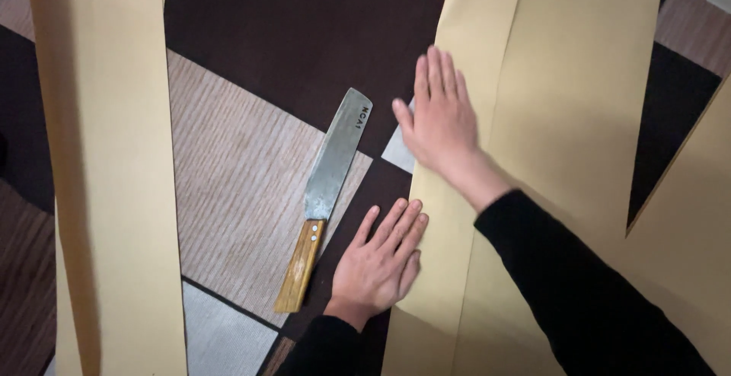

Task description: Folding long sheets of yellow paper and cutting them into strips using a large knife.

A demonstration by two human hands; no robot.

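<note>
The paper [563, 117], a large tan sheet, is lying on the patterned carpet [251, 170] with its left edge folded over into a long flap; it looks light, thin and limp, likely to slide and crease, so it is probably best held by flat palms along the fold. The right hand [440, 121] is lying open and flat on the flap's upper part, and the left hand [381, 258] is pressing open on its lower edge, gripping nothing. A cleaver [329, 186] is lying just beside them, untouched.

Two bare hands, left [378, 259] and right [439, 117], with long black sleeves [579, 292].
</note>
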